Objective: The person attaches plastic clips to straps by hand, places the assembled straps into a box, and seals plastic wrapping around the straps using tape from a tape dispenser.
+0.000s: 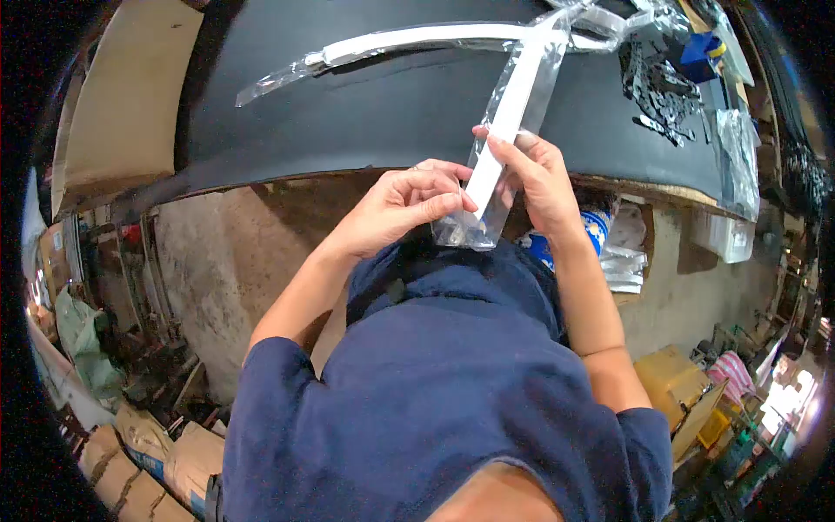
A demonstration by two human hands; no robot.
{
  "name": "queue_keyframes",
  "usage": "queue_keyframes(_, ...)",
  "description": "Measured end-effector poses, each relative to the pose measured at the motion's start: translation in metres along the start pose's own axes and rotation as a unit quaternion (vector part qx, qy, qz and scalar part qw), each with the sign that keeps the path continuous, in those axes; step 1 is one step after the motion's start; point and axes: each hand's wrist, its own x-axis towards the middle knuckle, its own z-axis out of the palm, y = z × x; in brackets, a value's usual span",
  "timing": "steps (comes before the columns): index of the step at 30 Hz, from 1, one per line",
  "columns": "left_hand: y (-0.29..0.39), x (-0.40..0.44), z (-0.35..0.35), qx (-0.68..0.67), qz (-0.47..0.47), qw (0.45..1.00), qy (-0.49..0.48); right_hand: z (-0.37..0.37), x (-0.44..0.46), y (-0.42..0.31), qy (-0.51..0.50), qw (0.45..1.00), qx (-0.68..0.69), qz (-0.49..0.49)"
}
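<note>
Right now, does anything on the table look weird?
Yes: a ragged, shiny black patch on the table, right of the held plastic sleeve. Its jagged edges stand out against the smooth top; I can't tell what it is.

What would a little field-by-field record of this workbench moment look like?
Left hand: fingertips at the near end of a clear bag
Right hand: holding the same bag, higher up
In the bag: white strip
Surface: dark table
Also on table: another strip, in clear wrap, beyond the hands; cardboard at left; blue object at right
Bag sealed: cannot tell
</note>
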Motion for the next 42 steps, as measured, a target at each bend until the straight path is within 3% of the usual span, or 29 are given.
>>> queue_keyframes(3,0.004,0.004,0.008,0.012,-0.02,1.0,-0.02,-0.007,-0.005,-0.002,-0.005,0.999,0.034,0.011)
queue_keyframes(6,0.004,0.006,0.011,0.121,0.054,0.991,0.001,-0.014,-0.005,0.004,0.001,0.998,0.059,-0.003)
queue_keyframes(9,0.009,-0.012,0.013,0.324,0.108,0.938,0.055,-0.016,-0.004,0.009,0.001,0.998,0.065,-0.019)
queue_keyframes(13,0.011,-0.033,0.015,0.341,0.115,0.933,-0.026,-0.014,0.0,0.008,-0.001,0.999,0.023,-0.042)
queue_keyframes(14,0.014,-0.04,0.018,0.303,0.057,0.95,-0.039,-0.014,0.0,0.007,-0.001,0.999,0.025,-0.043)
queue_keyframes(17,0.007,-0.042,0.019,0.417,0.175,0.889,-0.07,-0.014,0.001,0.005,0.003,0.999,0.013,-0.037)
queue_keyframes(21,0.007,-0.041,0.021,0.424,0.151,0.891,-0.062,-0.015,0.002,0.004,-0.009,0.998,0.001,-0.056)
queue_keyframes(24,0.009,-0.034,0.016,0.431,0.216,0.864,-0.144,-0.018,0.003,0.003,-0.008,0.998,-0.007,-0.063)
queue_keyframes(26,0.012,-0.036,0.023,0.398,0.15,0.894,-0.138,-0.019,0.003,0.003,-0.003,0.998,-0.01,-0.063)
queue_keyframes(30,0.009,-0.042,0.022,0.41,0.093,0.896,-0.143,-0.02,0.005,0.003,0.014,0.998,0.016,-0.063)
queue_keyframes(36,0.005,-0.045,0.019,0.404,0.158,0.891,-0.133,-0.022,0.011,0.01,0.005,0.996,0.032,-0.079)
queue_keyframes(42,0.019,-0.028,0.02,0.41,0.206,0.887,-0.043,-0.026,0.012,0.015,-0.006,0.996,0.03,-0.08)
